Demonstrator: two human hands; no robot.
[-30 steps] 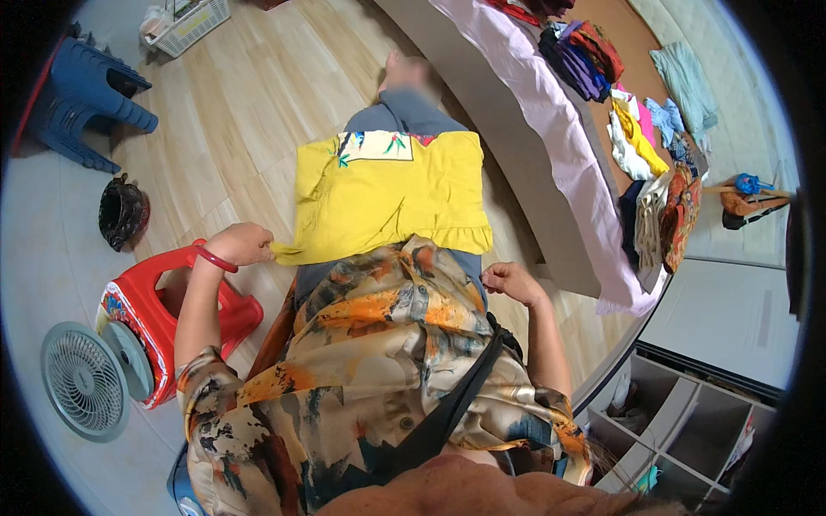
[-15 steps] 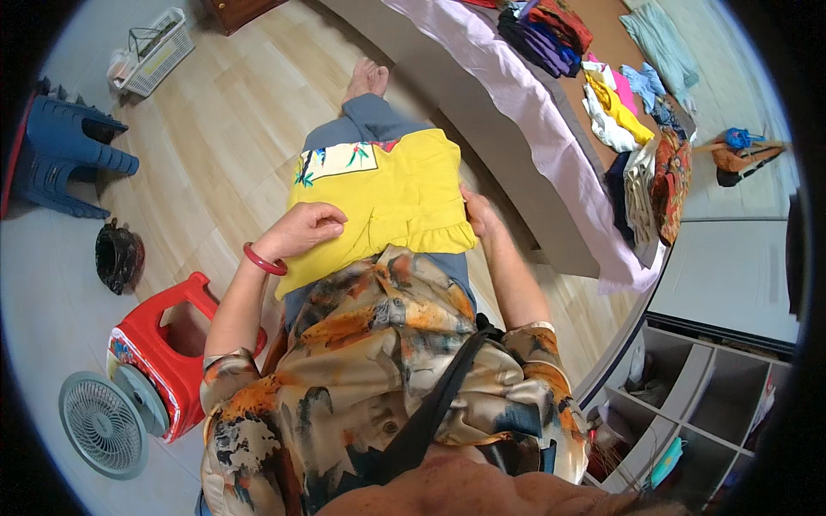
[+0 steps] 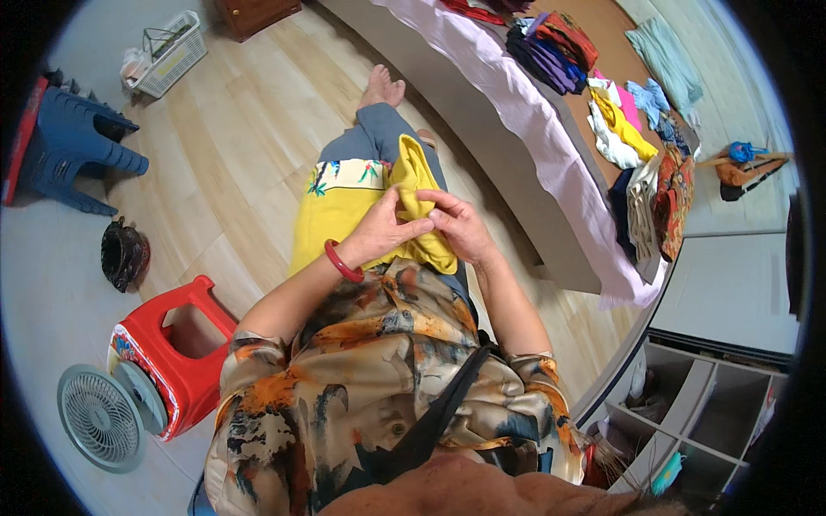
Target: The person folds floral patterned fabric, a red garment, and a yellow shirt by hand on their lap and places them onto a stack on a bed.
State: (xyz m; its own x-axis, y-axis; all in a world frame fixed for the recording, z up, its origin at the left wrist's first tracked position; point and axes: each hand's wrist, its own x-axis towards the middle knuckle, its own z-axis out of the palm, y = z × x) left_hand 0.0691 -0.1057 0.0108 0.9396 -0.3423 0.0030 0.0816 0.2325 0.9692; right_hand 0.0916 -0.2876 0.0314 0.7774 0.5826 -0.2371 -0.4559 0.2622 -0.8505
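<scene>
Both your hands have met mid-lap: left hand (image 3: 387, 230) and right hand (image 3: 460, 225) fingers pinch the yellow garment (image 3: 413, 185); uneven pulling could skew its fold.

No packages, signs or screens in view. Only label-like item: a sticker (image 3: 127, 351) on the side of the red stool (image 3: 176, 361), lower left of the frame, a small multicoloured patch facing the round fan. Print too small to make out.
</scene>
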